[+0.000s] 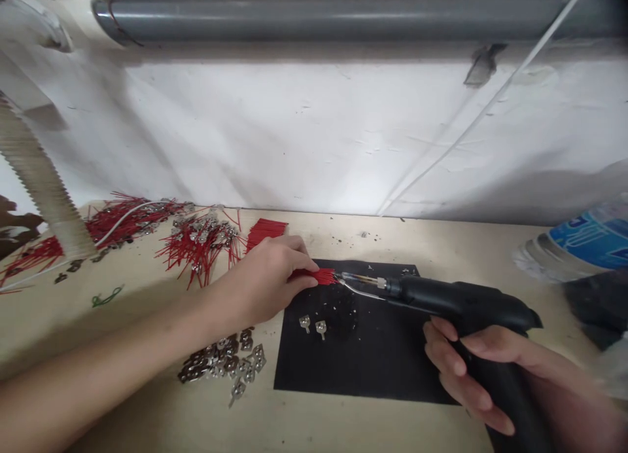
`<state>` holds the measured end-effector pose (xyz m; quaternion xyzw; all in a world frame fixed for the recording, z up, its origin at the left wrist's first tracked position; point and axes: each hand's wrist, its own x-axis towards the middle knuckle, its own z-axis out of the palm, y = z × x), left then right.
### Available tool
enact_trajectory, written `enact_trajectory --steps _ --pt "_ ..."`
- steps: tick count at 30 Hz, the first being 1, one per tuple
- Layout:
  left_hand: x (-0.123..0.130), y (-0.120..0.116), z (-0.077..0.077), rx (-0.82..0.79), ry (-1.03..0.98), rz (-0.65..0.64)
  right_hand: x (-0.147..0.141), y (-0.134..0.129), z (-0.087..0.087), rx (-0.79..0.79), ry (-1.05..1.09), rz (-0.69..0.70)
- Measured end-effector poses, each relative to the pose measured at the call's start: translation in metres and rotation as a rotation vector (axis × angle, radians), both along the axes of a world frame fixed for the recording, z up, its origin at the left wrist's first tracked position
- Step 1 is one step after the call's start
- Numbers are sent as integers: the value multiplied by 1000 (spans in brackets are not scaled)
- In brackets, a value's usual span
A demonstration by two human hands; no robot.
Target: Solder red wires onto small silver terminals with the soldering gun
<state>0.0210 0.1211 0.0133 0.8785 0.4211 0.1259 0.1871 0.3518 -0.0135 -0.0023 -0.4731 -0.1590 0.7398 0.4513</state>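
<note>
My left hand (282, 273) pinches a bundle of red wires (325, 276) above a black mat (314, 368). Its fingers are closed, and the wire ends point right. My right hand (471, 368) is wrapped round the grip of a black soldering gun (456, 300). The gun's tip meets the wire ends, with a thin pale solder wire (363, 291) running just below the tip. Two small metal terminals (320, 328) lie on the mat below the wires. Left of the mat is a pile of similar terminals (226, 358), partly under my left forearm.
A stack of red wires (265, 230) lies behind my left hand. Further left are heaps of red wires with metal ends (196, 243), a green tie (106, 298) and a ribbed hose (44, 178). A water bottle (583, 237) is at right. A grey pipe (314, 21) crosses the wall.
</note>
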Motion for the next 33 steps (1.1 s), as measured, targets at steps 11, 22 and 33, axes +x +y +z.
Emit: enact_trajectory --steps 11,22,33 --pt "-5 2 -1 89 -19 -99 -6 -5 4 -39 16 -97" --pt "-3 1 -3 167 48 -95 -11 -8 13 14 -171 -133" --pt "-3 -4 -5 236 93 -130 10 1 -16 89 -144 -41"
